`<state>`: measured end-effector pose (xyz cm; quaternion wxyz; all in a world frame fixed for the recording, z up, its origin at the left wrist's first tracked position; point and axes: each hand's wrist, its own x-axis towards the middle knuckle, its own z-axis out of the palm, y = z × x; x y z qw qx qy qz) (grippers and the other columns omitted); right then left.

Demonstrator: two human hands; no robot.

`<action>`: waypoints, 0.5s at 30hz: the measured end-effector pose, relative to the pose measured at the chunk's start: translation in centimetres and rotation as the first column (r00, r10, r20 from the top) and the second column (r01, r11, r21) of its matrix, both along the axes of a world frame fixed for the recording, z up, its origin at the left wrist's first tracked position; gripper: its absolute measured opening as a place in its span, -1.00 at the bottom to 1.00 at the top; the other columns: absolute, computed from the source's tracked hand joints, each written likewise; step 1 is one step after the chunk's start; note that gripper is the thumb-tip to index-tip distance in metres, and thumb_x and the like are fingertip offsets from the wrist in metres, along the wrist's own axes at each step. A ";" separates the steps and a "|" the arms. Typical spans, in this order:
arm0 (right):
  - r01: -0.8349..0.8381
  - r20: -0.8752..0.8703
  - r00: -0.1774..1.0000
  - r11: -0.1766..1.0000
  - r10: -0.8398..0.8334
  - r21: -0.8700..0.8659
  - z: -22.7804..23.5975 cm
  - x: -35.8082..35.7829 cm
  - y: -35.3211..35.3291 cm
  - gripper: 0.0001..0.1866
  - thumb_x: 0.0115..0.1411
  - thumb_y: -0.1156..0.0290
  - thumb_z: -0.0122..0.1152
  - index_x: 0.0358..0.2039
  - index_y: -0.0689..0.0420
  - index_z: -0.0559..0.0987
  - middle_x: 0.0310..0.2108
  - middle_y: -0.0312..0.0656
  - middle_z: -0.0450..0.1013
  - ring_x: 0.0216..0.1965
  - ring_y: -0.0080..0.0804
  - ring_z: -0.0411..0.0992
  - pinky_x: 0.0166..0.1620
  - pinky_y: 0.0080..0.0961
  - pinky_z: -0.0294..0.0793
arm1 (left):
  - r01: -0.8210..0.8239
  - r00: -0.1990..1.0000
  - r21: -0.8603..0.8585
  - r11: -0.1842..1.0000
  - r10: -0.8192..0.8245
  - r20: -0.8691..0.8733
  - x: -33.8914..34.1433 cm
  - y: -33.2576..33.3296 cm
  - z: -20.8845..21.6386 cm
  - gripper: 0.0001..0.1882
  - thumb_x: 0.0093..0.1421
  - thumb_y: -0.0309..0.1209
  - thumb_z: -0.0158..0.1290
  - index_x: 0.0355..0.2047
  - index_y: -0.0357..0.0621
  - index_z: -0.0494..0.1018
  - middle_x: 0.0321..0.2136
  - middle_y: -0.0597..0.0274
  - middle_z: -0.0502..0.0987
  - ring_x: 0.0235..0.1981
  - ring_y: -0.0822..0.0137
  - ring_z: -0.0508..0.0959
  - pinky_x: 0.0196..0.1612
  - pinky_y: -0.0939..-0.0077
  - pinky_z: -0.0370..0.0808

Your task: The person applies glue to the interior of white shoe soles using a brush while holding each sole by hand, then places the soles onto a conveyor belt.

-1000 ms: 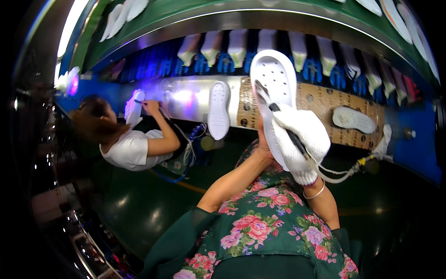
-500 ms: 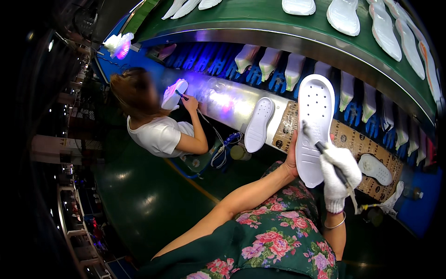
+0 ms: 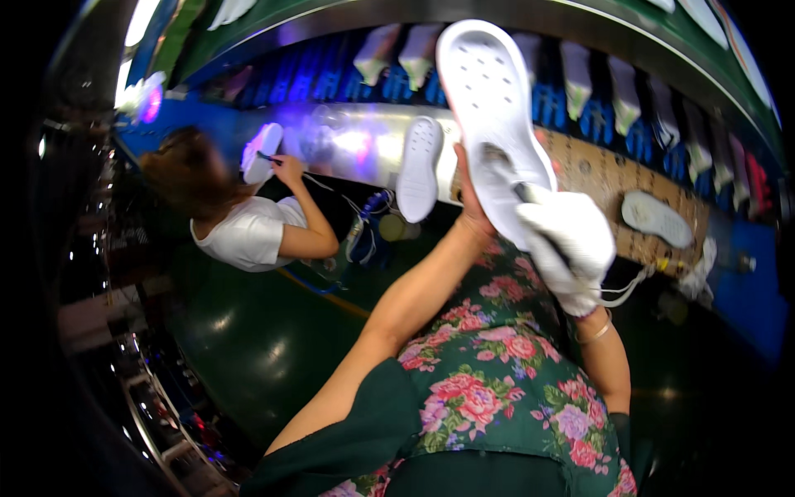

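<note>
A white shoe sole (image 3: 485, 91) with small holes near its far end is held up before me. My bare left hand (image 3: 473, 199) is closed round the middle of the sole from beneath, thumb and fingertips showing at its two edges. In a white knit glove, my right hand (image 3: 570, 240) closes on a dark-handled brush (image 3: 522, 192) with a thin pale cord trailing behind. The blurred brush tip lies over the sole's inner face at its middle. Another white sole (image 3: 420, 170) rests on the metal bench to the left, and a third sole (image 3: 656, 219) on cardboard to the right.
A co-worker (image 3: 248, 224) in white sits at the left, brushing another sole (image 3: 262, 153) under violet light. Beyond the metal bench (image 3: 331, 149) runs a blue rack (image 3: 596, 120) with pale shoe parts. A curved metal ledge (image 3: 331, 41) hangs above. Cardboard (image 3: 592, 178) covers the bench's right part.
The view has shifted, so the bench sits further left and higher. The sole is tilted more, and the brush has moved along its middle. Both hands keep their hold.
</note>
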<state>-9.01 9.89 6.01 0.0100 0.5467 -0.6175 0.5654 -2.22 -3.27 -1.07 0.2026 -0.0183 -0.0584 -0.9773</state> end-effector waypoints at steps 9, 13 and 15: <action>-0.049 0.188 0.981 0.997 0.037 0.060 -0.9 0.3 1.4 -0.74 -0.07 0.55 0.40 -0.29 0.07 0.69 -0.36 -0.21 0.59 -0.35 -0.26 0.56 -0.25 -0.40 0.50 | 0.101 0.995 -0.013 0.995 -0.100 0.027 -0.1 -0.8 0.7 0.18 -0.13 0.62 -0.10 0.22 -0.11 0.23 -0.09 -0.32 0.48 -0.16 -0.34 0.55 -0.12 -0.24 0.54; -0.115 -0.005 0.993 0.992 0.116 0.049 -0.9 1.4 1.6 -0.73 -0.08 0.53 0.42 -0.29 0.00 0.70 -0.35 -0.25 0.60 -0.35 -0.27 0.56 -0.27 -0.42 0.51 | 0.083 0.990 -0.002 0.997 -0.083 -0.116 -0.4 -1.4 -0.3 0.22 -0.10 0.61 -0.14 0.32 -0.11 0.09 0.13 -0.19 0.33 -0.01 -0.24 0.48 -0.09 -0.22 0.54; -0.281 0.315 0.913 0.959 0.259 0.025 -0.6 0.7 1.6 -0.78 -0.07 0.51 0.43 -0.34 0.02 0.71 -0.39 -0.24 0.61 -0.38 -0.33 0.57 -0.27 -0.47 0.52 | 0.148 0.988 -0.096 0.984 -0.151 -0.027 0.2 -2.1 -0.9 0.20 -0.08 0.54 -0.04 0.36 -0.06 0.04 0.22 -0.08 0.26 0.03 -0.20 0.42 -0.07 -0.17 0.51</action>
